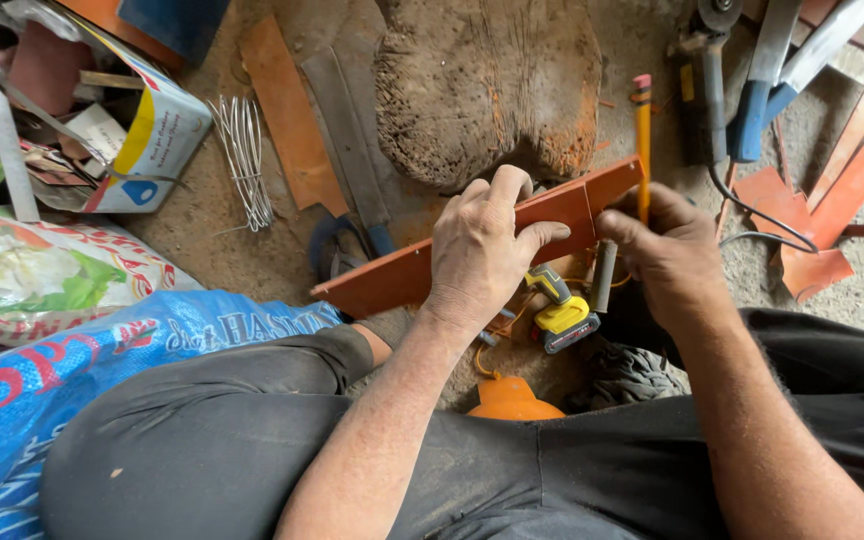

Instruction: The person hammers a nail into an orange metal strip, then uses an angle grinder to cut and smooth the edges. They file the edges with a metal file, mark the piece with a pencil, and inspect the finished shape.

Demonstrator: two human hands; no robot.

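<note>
The left hand [480,243] wraps over the middle of a long orange-red metal angle bar [392,280], fingers pressed on its top edge; the bar lies slanted across the middle, above the person's knees, its right end far and its left end near; the right hand [664,255] pinches a yellow pencil [642,140] standing up at the bar's right end; the bar looks stiff and a bit heavy, with sharp edges, so its middle seems the best place to hold; 1 yellow cordless drill [560,308] lies just below.
</note>
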